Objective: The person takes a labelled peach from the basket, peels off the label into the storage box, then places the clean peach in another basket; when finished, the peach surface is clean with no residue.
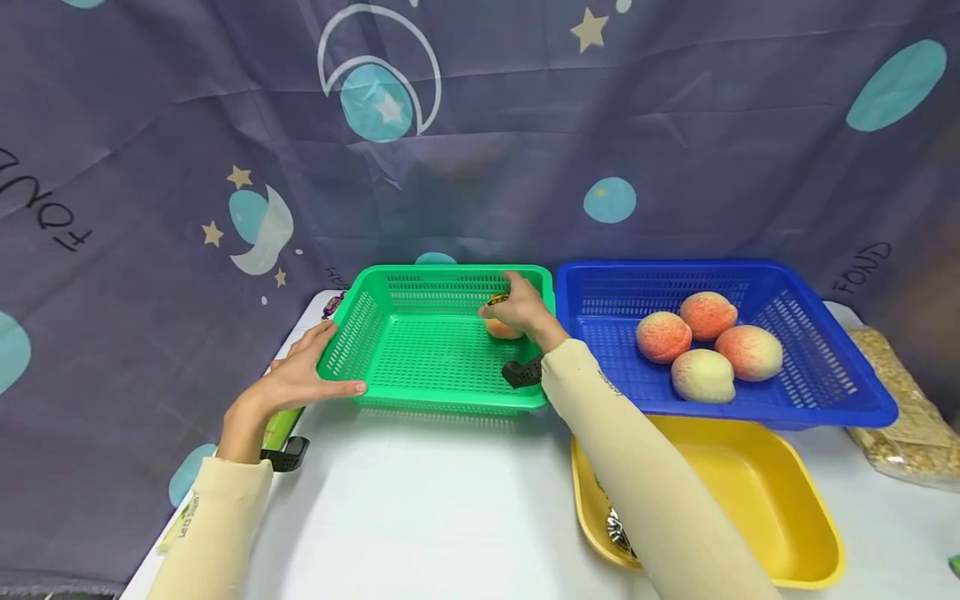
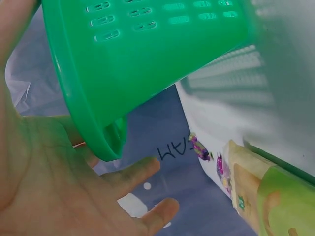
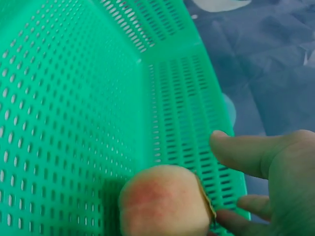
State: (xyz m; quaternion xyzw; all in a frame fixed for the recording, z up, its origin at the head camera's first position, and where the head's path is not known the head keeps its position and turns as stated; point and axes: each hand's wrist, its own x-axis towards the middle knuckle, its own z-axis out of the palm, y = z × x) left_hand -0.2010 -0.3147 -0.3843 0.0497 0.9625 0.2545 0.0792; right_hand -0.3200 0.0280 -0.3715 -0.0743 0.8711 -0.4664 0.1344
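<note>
A green perforated basket (image 1: 450,396) stands between both hands. My left hand (image 1: 300,371) spreads around its left rim, thumb reaching along the front corner and fingers outside. In the left wrist view the fingers (image 2: 138,179) look straight and apart beside the rim. My right hand (image 1: 525,308) reaches into the basket's right back area, over a peach (image 1: 502,330). Close by the peach is a small yellow-and-black wrapped thing (image 1: 497,299). In the right wrist view the thumb stands off the peach (image 3: 165,201), while fingertips meet the gold edge beside it, partly hidden.
A blue basket (image 1: 840,408) holding several peaches (image 1: 708,317) adjoins on the right. In front of it, a yellow tub (image 1: 780,500) holds small shiny wrapped items (image 1: 618,533). Purple-wrapped candies (image 2: 199,147) and a green packet (image 2: 285,201) lie at the left; a grain bag (image 1: 903,408) lies far right.
</note>
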